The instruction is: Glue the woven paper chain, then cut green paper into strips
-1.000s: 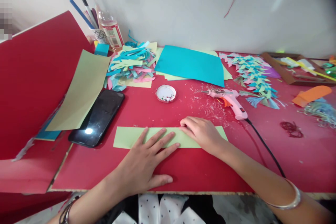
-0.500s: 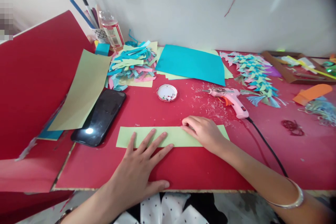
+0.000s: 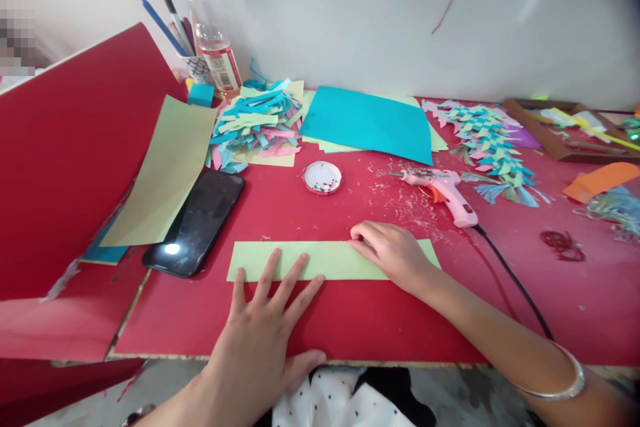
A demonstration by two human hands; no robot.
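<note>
A long light-green paper strip [image 3: 330,258] lies flat on the red table [image 3: 400,313] in front of me. My left hand [image 3: 263,333] rests flat with fingers spread, its fingertips on the strip's lower left part and its palm on the table. My right hand [image 3: 395,253] lies on the strip's right part, fingers curled down and pressing the paper near its upper edge. Neither hand lifts anything.
A black phone [image 3: 197,223] lies left of the strip beside a green sheet [image 3: 163,173] and a raised red board [image 3: 65,147]. Behind are a small round lid [image 3: 323,177], a pink glue gun [image 3: 445,190] with cord, a blue sheet [image 3: 370,123], paper scraps [image 3: 257,123] and woven paper pieces [image 3: 483,140].
My left hand has slid back toward me and to the left along the strip. The right hand stays pressing on the strip. The view shifted slightly.
</note>
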